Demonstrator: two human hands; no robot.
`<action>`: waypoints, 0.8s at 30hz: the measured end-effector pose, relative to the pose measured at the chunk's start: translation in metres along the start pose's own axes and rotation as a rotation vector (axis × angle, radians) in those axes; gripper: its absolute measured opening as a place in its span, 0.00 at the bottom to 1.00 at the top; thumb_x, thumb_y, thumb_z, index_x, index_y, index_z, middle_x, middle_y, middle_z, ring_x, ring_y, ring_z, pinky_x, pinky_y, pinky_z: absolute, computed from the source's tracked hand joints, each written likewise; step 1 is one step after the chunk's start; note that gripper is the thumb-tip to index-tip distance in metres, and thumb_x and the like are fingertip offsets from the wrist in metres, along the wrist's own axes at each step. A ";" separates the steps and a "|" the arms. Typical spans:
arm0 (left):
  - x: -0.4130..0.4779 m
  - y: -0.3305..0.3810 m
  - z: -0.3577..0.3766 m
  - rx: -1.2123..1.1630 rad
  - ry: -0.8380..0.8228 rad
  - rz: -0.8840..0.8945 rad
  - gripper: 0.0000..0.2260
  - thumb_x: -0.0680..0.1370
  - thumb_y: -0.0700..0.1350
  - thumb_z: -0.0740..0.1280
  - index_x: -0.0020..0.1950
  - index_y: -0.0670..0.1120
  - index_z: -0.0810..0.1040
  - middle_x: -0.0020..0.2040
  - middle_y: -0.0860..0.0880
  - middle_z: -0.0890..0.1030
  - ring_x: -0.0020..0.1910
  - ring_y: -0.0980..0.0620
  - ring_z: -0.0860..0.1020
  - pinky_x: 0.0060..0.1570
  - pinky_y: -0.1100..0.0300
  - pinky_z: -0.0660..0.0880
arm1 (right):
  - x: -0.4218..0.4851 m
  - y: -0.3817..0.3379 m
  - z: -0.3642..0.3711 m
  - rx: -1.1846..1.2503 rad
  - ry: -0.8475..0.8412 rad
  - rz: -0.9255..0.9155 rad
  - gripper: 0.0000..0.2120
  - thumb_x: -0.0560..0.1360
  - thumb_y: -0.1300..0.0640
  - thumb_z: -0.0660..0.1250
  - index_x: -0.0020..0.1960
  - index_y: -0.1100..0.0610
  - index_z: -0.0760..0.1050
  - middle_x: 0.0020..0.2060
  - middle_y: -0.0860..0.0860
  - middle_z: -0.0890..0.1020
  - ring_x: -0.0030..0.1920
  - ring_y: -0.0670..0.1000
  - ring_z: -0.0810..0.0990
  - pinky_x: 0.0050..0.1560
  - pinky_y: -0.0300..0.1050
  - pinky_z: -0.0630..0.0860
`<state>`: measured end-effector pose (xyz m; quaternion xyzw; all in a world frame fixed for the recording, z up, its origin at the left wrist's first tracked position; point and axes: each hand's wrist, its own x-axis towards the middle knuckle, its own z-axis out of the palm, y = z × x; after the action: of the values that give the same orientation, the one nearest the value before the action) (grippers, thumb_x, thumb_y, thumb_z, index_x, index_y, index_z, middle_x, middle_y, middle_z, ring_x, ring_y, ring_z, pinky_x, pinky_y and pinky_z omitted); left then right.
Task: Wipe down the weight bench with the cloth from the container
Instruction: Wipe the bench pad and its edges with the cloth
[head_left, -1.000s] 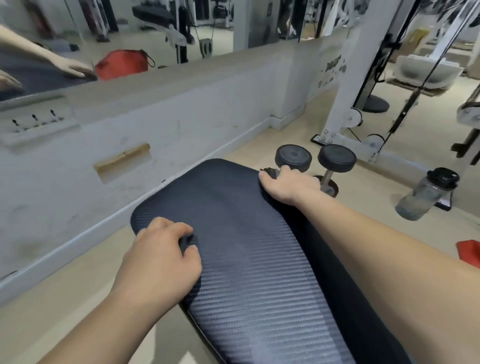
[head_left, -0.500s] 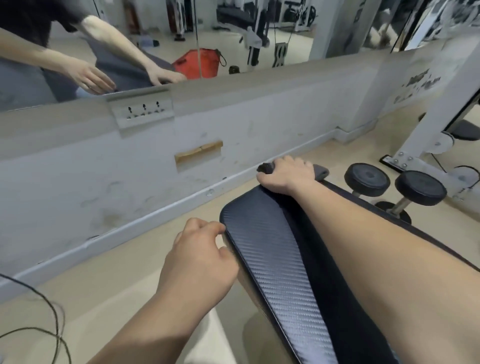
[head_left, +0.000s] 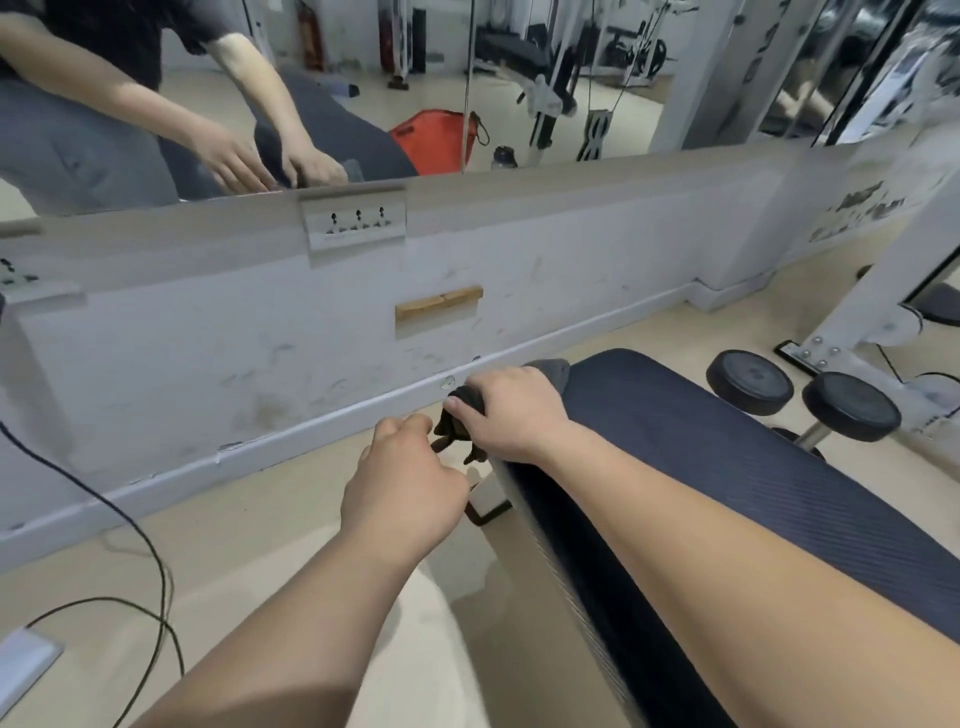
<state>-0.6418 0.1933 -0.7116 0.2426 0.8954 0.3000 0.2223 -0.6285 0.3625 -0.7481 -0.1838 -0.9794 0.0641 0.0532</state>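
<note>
The weight bench (head_left: 701, 467) has a dark blue textured pad that runs from the centre to the lower right. My right hand (head_left: 511, 415) rests on the pad's near-left end, closed on a dark grey cloth (head_left: 457, 434). Part of the cloth hangs below my fingers and another part (head_left: 553, 369) pokes out behind the hand. My left hand (head_left: 402, 486) is just left of the bench end, fingers curled, with its fingertips at the hanging cloth; whether it pinches the cloth is hidden. No container is visible on the floor.
A white low wall (head_left: 260, 338) with sockets (head_left: 356, 221) and a mirror above runs across the back. Two black dumbbells (head_left: 800, 392) lie on the floor right of the bench, beside a white machine frame (head_left: 857, 322). A black cable (head_left: 130, 545) loops over the floor at left.
My view has swung left. My right hand with the cloth slid from the pad's far end round to its left end, and my left hand came off the pad's edge toward the cloth.
</note>
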 end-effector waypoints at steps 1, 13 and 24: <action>0.000 -0.002 -0.001 -0.018 0.004 -0.004 0.25 0.68 0.45 0.59 0.66 0.49 0.72 0.68 0.48 0.71 0.60 0.41 0.77 0.55 0.44 0.79 | -0.008 -0.011 0.000 0.016 0.005 -0.070 0.22 0.78 0.37 0.54 0.35 0.52 0.67 0.33 0.50 0.76 0.43 0.60 0.79 0.44 0.49 0.62; -0.029 0.019 0.028 -0.446 -0.510 -0.222 0.13 0.80 0.48 0.58 0.51 0.45 0.81 0.39 0.46 0.83 0.33 0.47 0.81 0.36 0.57 0.79 | -0.155 -0.011 -0.020 -0.268 -0.259 -0.547 0.19 0.77 0.38 0.64 0.54 0.52 0.82 0.54 0.48 0.84 0.64 0.55 0.77 0.74 0.47 0.61; -0.027 0.032 0.097 -0.848 -0.222 -0.400 0.33 0.74 0.67 0.58 0.76 0.56 0.59 0.70 0.48 0.74 0.64 0.39 0.76 0.65 0.39 0.74 | -0.197 0.045 -0.070 -0.184 -0.150 0.221 0.17 0.81 0.40 0.59 0.66 0.43 0.76 0.63 0.45 0.77 0.64 0.53 0.76 0.52 0.52 0.81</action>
<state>-0.5586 0.2422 -0.7538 -0.0160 0.6940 0.5623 0.4494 -0.4212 0.3398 -0.7014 -0.2891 -0.9563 -0.0067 -0.0444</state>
